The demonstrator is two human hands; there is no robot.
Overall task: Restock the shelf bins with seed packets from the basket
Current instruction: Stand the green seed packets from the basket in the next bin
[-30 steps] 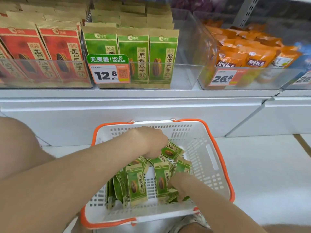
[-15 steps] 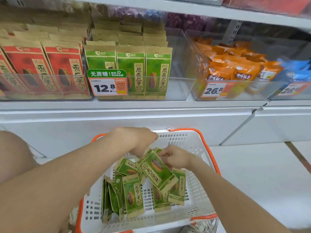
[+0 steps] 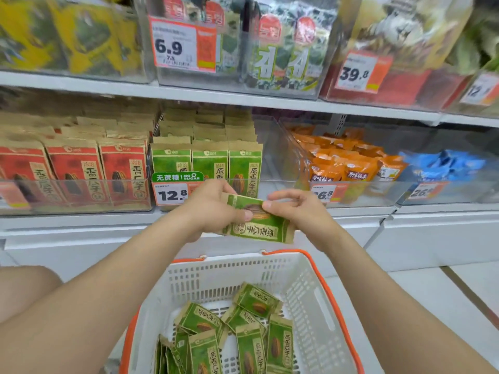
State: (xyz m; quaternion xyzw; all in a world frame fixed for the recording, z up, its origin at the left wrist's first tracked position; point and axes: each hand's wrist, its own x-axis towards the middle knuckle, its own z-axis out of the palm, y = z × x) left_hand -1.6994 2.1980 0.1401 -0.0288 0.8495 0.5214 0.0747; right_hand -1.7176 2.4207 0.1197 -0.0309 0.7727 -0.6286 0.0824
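A green seed packet (image 3: 259, 228) lies sideways in the air between both hands, just in front of the shelf. My left hand (image 3: 213, 209) grips its left end, and my right hand (image 3: 297, 211) pinches its upper right part. Behind them a clear bin (image 3: 272, 163) holds upright green packets (image 3: 210, 163), with free room at its right side. Below, a white basket with orange handles (image 3: 310, 282) contains several more green packets (image 3: 243, 333).
Red seed packets (image 3: 75, 168) fill the bin to the left. Orange snack bags (image 3: 348, 163) and blue bags (image 3: 442, 166) sit in bins to the right. The upper shelf (image 3: 243, 99) carries seaweed packs (image 3: 280, 49). Price tags (image 3: 172, 194) hang on the bin fronts.
Both hands rose out of the basket with one green packet and now hold it at shelf-bin height. The view has tilted upward, showing the upper shelf.
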